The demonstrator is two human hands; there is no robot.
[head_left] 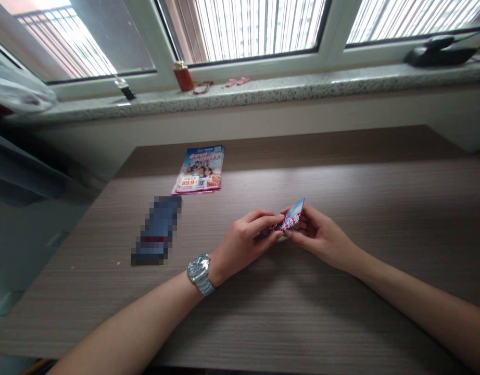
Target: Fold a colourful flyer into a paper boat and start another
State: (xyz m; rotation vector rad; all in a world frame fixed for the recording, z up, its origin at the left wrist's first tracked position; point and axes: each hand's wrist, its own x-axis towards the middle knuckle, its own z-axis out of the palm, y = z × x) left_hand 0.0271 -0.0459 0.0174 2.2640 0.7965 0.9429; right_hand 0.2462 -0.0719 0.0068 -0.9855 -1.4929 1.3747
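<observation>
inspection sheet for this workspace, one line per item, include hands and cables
surface: wood-grain table, window light across it
job's things: printed sheet, bent, held above the table
clutter: leaflets overlapping at far left; dark object nearer, pixelated, unidentifiable
hands: left hand and right hand both grip the sheet; watch on left wrist
cables: thin dark cable by black device, far right
surroundings: windows behind speckled sill; red container on sill
</observation>
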